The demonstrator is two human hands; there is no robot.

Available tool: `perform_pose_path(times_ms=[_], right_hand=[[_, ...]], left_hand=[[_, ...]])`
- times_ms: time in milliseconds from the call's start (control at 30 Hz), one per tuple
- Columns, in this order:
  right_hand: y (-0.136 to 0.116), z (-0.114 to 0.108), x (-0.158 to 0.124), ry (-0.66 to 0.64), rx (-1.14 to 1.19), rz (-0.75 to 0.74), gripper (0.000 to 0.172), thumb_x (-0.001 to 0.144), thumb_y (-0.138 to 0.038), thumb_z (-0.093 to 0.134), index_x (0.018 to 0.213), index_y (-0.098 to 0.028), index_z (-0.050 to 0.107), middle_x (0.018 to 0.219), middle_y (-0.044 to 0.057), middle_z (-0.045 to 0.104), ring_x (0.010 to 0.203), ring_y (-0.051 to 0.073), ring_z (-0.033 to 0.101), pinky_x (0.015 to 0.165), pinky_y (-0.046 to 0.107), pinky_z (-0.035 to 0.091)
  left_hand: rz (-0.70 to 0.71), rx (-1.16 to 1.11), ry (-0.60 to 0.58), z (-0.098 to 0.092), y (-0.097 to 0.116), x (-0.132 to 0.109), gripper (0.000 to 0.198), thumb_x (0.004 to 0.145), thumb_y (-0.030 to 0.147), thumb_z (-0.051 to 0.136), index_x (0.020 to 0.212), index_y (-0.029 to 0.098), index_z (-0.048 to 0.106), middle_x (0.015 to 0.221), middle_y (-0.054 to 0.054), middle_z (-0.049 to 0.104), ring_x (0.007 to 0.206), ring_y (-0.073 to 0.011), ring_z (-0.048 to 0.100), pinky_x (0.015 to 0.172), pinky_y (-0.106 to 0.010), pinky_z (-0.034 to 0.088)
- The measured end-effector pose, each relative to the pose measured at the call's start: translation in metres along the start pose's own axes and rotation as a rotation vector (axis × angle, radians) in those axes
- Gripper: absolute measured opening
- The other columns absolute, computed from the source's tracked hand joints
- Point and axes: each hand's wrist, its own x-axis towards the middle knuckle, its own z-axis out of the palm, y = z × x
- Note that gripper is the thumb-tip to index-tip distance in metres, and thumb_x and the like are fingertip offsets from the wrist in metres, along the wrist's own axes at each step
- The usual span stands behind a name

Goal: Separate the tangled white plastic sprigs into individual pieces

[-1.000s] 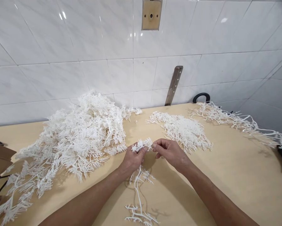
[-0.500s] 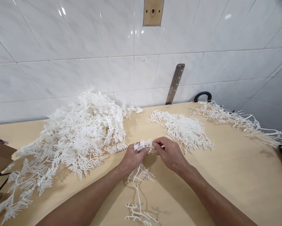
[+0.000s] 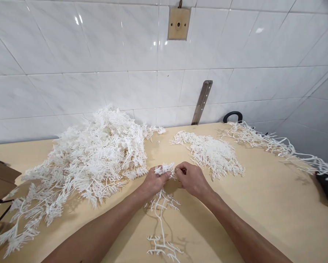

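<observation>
My left hand (image 3: 155, 181) is closed around several small white spiky plastic sprigs (image 3: 164, 168), which stick out above the thumb. Just to its right, my right hand (image 3: 191, 178) pinches with thumb and forefinger at the right end of that bunch; what lies between its fingertips is too small to make out. Below the left hand, a thin white branched plastic stem (image 3: 161, 223) with short hooked twigs hangs down or lies over the table; its upper end is hidden by the hand.
A large heap of bushy white plastic branches (image 3: 98, 157) covers the left. Behind my right hand lies a flatter pile of loose sprigs (image 3: 214, 153). Bare white stems (image 3: 267, 140) stretch along the right, near a black handle (image 3: 233, 116). A brown box (image 3: 1, 182) stands at the left edge.
The camera view has tilted up slightly. My right hand remains by the bunch, its fingers a little more curled. The left hand keeps its hold.
</observation>
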Motion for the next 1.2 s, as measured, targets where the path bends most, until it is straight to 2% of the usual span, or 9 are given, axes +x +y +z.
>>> perform_pose_path(times_ms=[233, 367, 467, 600, 733, 800, 933, 1067, 1200], right_hand=[[0.005, 0.010, 0.002, 0.243, -0.188, -0.361, 0.023, 0.091, -0.019, 0.039, 0.077, -0.020, 0.057, 0.077, 0.006, 0.064, 0.068, 0.017, 0.058, 0.063, 0.029, 0.041], [0.010, 0.002, 0.009, 0.314, -0.188, -0.139, 0.016, 0.083, -0.018, 0.045, 0.069, -0.021, 0.054, 0.068, 0.005, 0.062, 0.062, 0.018, 0.056, 0.059, 0.029, 0.041], [0.021, -0.018, 0.013, 0.294, -0.068, 0.048, 0.013, 0.085, -0.027, 0.049, 0.076, -0.021, 0.057, 0.066, 0.002, 0.063, 0.060, 0.019, 0.061, 0.060, 0.030, 0.045], [0.041, -0.043, 0.019, 0.434, -0.043, 0.077, 0.015, 0.086, -0.032, 0.051, 0.088, -0.019, 0.058, 0.074, 0.005, 0.066, 0.059, 0.019, 0.064, 0.064, 0.034, 0.049], [0.043, -0.052, 0.020, 0.579, -0.139, -0.098, 0.023, 0.085, -0.027, 0.050, 0.101, -0.015, 0.063, 0.114, 0.018, 0.063, 0.088, 0.026, 0.067, 0.072, 0.039, 0.053], [0.033, -0.047, 0.015, 0.483, -0.092, -0.136, 0.023, 0.087, -0.029, 0.051, 0.099, -0.017, 0.066, 0.108, 0.015, 0.066, 0.082, 0.024, 0.067, 0.070, 0.037, 0.054], [0.007, -0.028, 0.001, 0.105, 0.138, -0.149, 0.025, 0.090, -0.039, 0.053, 0.089, -0.021, 0.071, 0.073, 0.004, 0.069, 0.059, 0.017, 0.063, 0.053, 0.028, 0.053], [-0.005, -0.015, -0.006, 0.071, 0.208, -0.159, 0.022, 0.089, -0.038, 0.057, 0.087, -0.021, 0.071, 0.079, 0.004, 0.070, 0.061, 0.015, 0.063, 0.050, 0.025, 0.052], [-0.005, -0.012, -0.006, -0.018, 0.317, -0.004, 0.024, 0.087, -0.042, 0.059, 0.094, -0.021, 0.068, 0.080, 0.002, 0.069, 0.049, 0.012, 0.058, 0.046, 0.025, 0.051]], left_hand=[[-0.072, -0.042, 0.019, -0.002, 0.000, 0.002, 0.032, 0.064, 0.037, 0.080, 0.082, 0.014, 0.068, 0.069, -0.003, 0.065, 0.066, -0.0163, 0.058, 0.060, -0.026, 0.045], [-0.058, -0.080, -0.043, -0.001, -0.003, 0.002, 0.041, 0.063, 0.037, 0.082, 0.094, 0.015, 0.069, 0.083, -0.006, 0.070, 0.075, -0.0186, 0.062, 0.066, -0.028, 0.048], [-0.089, -0.085, 0.014, 0.000, -0.007, 0.003, 0.040, 0.063, 0.041, 0.082, 0.090, 0.016, 0.068, 0.079, -0.004, 0.068, 0.069, -0.0151, 0.059, 0.061, -0.025, 0.045], [-0.069, -0.069, 0.054, 0.000, -0.009, 0.005, 0.036, 0.063, 0.045, 0.081, 0.075, 0.015, 0.065, 0.065, 0.000, 0.062, 0.051, -0.0087, 0.046, 0.050, -0.022, 0.035], [-0.066, -0.069, 0.053, 0.001, -0.004, 0.003, 0.037, 0.063, 0.047, 0.081, 0.070, 0.015, 0.064, 0.063, 0.000, 0.061, 0.048, -0.0074, 0.041, 0.047, -0.023, 0.032], [-0.074, -0.060, 0.047, 0.002, 0.000, 0.001, 0.037, 0.063, 0.048, 0.080, 0.067, 0.015, 0.063, 0.056, 0.002, 0.056, 0.045, -0.0068, 0.037, 0.045, -0.023, 0.028], [-0.068, -0.088, 0.048, 0.002, 0.005, -0.001, 0.038, 0.063, 0.047, 0.080, 0.067, 0.015, 0.060, 0.050, 0.003, 0.051, 0.043, -0.0074, 0.036, 0.045, -0.024, 0.026], [-0.117, -0.075, 0.019, 0.000, 0.006, 0.000, 0.042, 0.068, 0.052, 0.076, 0.061, 0.015, 0.057, 0.041, 0.005, 0.042, 0.039, -0.0073, 0.032, 0.044, -0.025, 0.021], [-0.132, -0.083, 0.011, 0.000, 0.005, 0.000, 0.042, 0.069, 0.052, 0.075, 0.061, 0.016, 0.056, 0.039, 0.006, 0.039, 0.038, -0.0072, 0.031, 0.043, -0.025, 0.018]])
